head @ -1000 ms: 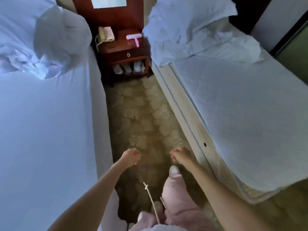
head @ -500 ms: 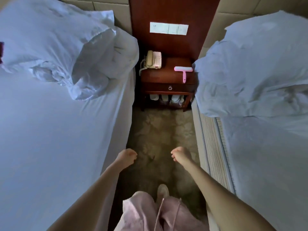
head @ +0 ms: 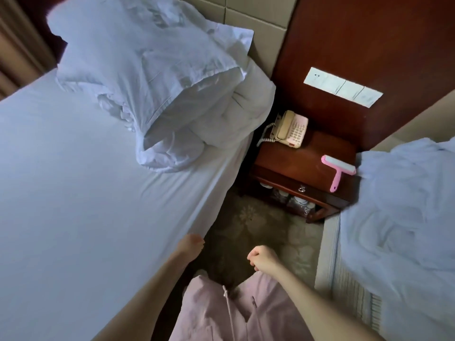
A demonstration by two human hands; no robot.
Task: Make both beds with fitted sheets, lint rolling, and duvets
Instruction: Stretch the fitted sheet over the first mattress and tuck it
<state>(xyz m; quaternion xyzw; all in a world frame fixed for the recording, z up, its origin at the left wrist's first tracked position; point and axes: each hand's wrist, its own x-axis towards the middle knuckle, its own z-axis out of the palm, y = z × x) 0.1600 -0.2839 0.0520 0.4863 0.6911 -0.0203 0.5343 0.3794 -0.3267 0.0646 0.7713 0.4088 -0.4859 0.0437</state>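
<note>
**Left grip meets the sheeted bed; lint roller waits ahead**

A second ago both hands hung over the carpet [head: 258, 225] in the aisle, with a bed on either side. Now the view has swung toward the left bed [head: 37, 242]. The left grip [head: 190, 244] has come up against the hanging side of its fitted sheet [head: 187, 198]. Its fingers are curled under and seen from behind, so I cannot tell whether they pinch the cloth or only brush it. The right grip [head: 262, 258] stays over the carpet, loosely curled with nothing in it.

Ahead and to the left of the left grip, the fitted sheet lies smooth and taut over the mattress. Beyond that, at the head end, a pillow [head: 138, 57] sits on a bunched duvet [head: 209, 126], and neither is laid out.

Ahead and to the right of the right grip stands the dark bedside worktop [head: 290, 166], well apart from both grips. The pink lint roller [head: 338, 172] lies near its right edge with the handle pointing toward the person. A telephone [head: 291, 130] sits at the back left.

To the right of the right grip, the right bed [head: 406, 217] shows an uncovered striped mattress edge [head: 330, 254], with white linen loose on top.

From this, the left bed's sheet step looks done. The turn toward it suggests a check or tuck along its side, or a walk on to fetch the roller. The right bed appears to need its sheet fitted properly. No duvet is spread yet.
</note>
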